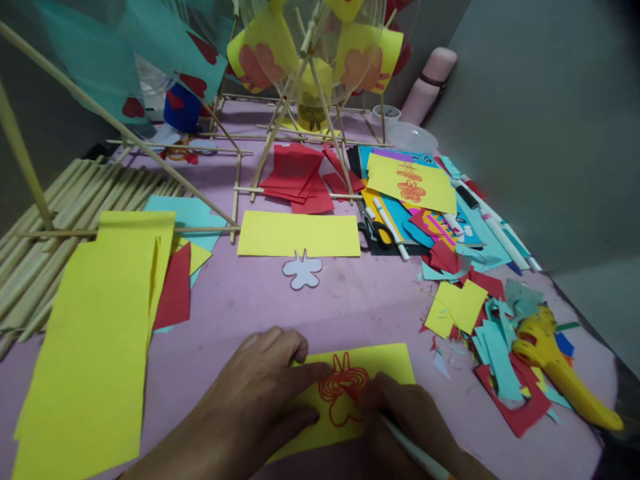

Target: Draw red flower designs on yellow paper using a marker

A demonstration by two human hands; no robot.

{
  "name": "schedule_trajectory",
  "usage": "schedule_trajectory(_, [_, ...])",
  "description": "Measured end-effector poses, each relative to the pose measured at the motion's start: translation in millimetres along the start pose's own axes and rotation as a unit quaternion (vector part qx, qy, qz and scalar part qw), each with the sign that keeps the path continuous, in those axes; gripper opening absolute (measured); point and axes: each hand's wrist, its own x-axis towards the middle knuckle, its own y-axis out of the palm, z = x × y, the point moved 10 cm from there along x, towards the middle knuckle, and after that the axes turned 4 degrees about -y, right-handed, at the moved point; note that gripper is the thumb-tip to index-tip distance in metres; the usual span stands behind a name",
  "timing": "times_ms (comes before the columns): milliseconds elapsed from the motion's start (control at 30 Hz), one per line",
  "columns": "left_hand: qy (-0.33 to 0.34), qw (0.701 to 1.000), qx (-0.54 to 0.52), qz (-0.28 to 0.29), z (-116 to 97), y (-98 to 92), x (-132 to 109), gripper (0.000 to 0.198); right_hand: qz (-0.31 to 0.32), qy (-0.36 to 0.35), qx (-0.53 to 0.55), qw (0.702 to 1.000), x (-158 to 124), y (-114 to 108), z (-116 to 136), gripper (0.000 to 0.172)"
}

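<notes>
Pressed onto a yellow paper strip (pixel 395 363) at the table's near edge is my left hand (pixel 255 390), its index finger and thumb stretched apart. On that strip is a red-line butterfly drawing (pixel 343 385), with looping lines filling its upper wings and plain outlines below. My right hand (pixel 407 413) is closed around a white marker (pixel 413 448) at the drawing's right side; the marker's tip is hidden behind the fingers. A pale butterfly cutout (pixel 303 272) lies farther off, just below another yellow strip (pixel 300 235).
Long yellow sheets (pixel 87 353) lie left beside bamboo sticks (pixel 65 220). Scissors (pixel 373 230), a marked yellow sheet (pixel 413 181) and several pens sit back right. Paper scraps (pixel 500 347) and a yellow tape dispenser (pixel 565 373) are at right. Stick frames (pixel 310 73) stand behind.
</notes>
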Motion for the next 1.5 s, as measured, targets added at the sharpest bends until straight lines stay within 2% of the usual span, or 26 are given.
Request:
schedule_trajectory(100, [0.000,1.000,0.001,-0.003,-1,-0.3,-1,0.037,-0.005,-0.005,0.016,1.000,-1,-3,0,0.014])
schedule_trajectory(267, [-0.003,1.000,-0.004,0.000,0,-0.2,-1,0.039,0.000,0.036,0.026,0.999,-2,-1,-9,0.014])
schedule_trajectory(400, [-0.002,1.000,-0.007,-0.001,-1,-0.8,-1,0.038,0.009,0.039,0.015,0.999,-1,1,-9,0.012])
schedule_trajectory(567, [-0.005,1.000,-0.005,0.005,-1,-0.5,-2,0.038,-0.008,0.030,0.009,0.999,0,-1,-5,0.013])
schedule_trajectory(833, [-0.010,1.000,-0.011,0.008,0,-0.2,-1,0.037,-0.014,0.064,0.014,0.998,-5,-3,-15,0.012])
schedule_trajectory(1133, [-0.018,1.000,-0.002,0.022,0,0.5,0,0.030,0.001,0.005,0.003,1.000,0,1,-4,0.012])
schedule_trajectory(1333, [-0.014,1.000,-0.002,0.018,0,0.7,1,0.033,0.008,0.034,-0.018,0.999,0,2,-6,0.015])
schedule_trajectory(1500, [-0.010,1.000,0.004,0.009,-1,0.1,-2,0.030,0.001,0.022,-0.048,0.999,1,0,-1,0.015])
